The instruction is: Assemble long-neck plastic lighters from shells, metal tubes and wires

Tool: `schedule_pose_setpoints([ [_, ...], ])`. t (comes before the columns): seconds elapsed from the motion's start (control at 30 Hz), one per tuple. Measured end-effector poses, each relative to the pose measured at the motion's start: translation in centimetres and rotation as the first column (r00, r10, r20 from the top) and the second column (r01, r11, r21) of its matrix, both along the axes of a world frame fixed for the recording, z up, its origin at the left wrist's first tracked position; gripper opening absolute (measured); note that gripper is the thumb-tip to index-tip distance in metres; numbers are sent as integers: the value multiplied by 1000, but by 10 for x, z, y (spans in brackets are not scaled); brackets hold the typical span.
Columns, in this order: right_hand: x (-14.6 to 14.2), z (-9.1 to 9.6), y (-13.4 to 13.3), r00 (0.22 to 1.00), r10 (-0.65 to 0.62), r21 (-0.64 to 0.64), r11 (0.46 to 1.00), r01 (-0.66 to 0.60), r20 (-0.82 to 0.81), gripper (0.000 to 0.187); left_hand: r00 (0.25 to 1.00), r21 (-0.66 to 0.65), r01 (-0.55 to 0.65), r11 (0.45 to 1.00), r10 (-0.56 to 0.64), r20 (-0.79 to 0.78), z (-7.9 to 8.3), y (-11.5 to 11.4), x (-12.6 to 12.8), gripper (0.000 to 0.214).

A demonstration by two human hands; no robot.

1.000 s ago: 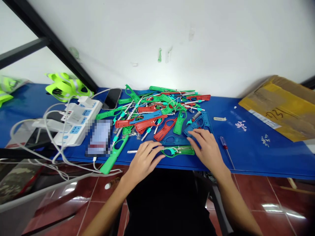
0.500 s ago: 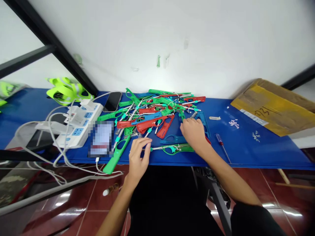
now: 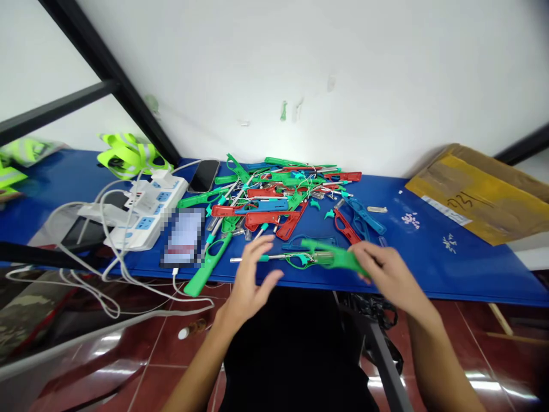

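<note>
A heap of green, red and blue plastic lighter shells (image 3: 278,191) with metal tubes and wires lies on the blue table (image 3: 429,263). My right hand (image 3: 388,274) grips a green shell half (image 3: 332,256) and holds it just above the table's front edge, blurred by motion. Beneath it lies a partly assembled green lighter with a metal tube (image 3: 274,258). My left hand (image 3: 253,280) hovers open, fingers spread, just left of that lighter near the table edge.
A white power strip (image 3: 146,214) with tangled cables and a phone (image 3: 183,237) lie at the left, a dark phone (image 3: 205,175) behind. Neon vests (image 3: 126,154) sit far left. A cardboard box (image 3: 480,191) stands at the right. Small white parts (image 3: 409,218) are scattered nearby.
My right hand left the pile, took up a green shell half and brought it toward the front edge. My left hand let go of the metal tube and opened.
</note>
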State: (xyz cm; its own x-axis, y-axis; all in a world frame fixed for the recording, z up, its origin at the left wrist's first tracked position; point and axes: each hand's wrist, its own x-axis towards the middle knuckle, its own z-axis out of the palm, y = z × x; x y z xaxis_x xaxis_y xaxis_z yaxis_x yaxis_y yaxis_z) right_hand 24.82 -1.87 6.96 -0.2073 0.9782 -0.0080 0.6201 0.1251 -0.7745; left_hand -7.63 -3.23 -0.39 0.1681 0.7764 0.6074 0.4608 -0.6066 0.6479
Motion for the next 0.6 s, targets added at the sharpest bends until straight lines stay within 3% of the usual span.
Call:
schedule_pose_setpoints([
  [0.07,-15,-3,-18,989,146,-26,989,-145,9,43,945,-32,214,976,-215,-247,11,-6,5,57],
  [0.1,-21,-6,-23,980,198,-24,980,-198,18,42,910,-34,263,964,-259,-324,15,-9,7,59],
  [0.23,-25,-20,-29,936,328,111,933,-342,126,31,897,13,262,965,-238,-373,13,-19,12,51],
  [0.33,-19,-31,-26,882,375,278,848,-450,285,42,891,-10,235,972,-220,-397,6,-26,10,49],
  [0.4,-16,-36,-23,850,401,323,799,-507,343,41,890,-17,213,977,-202,-409,3,-30,7,47],
  [0.5,-12,-41,-13,868,406,358,795,-490,286,45,909,-31,157,987,-157,-386,1,-27,-1,48],
  [0.6,-7,-50,-2,955,259,394,870,-295,143,41,932,-21,9,1000,-16,-363,0,-12,-10,35],
])
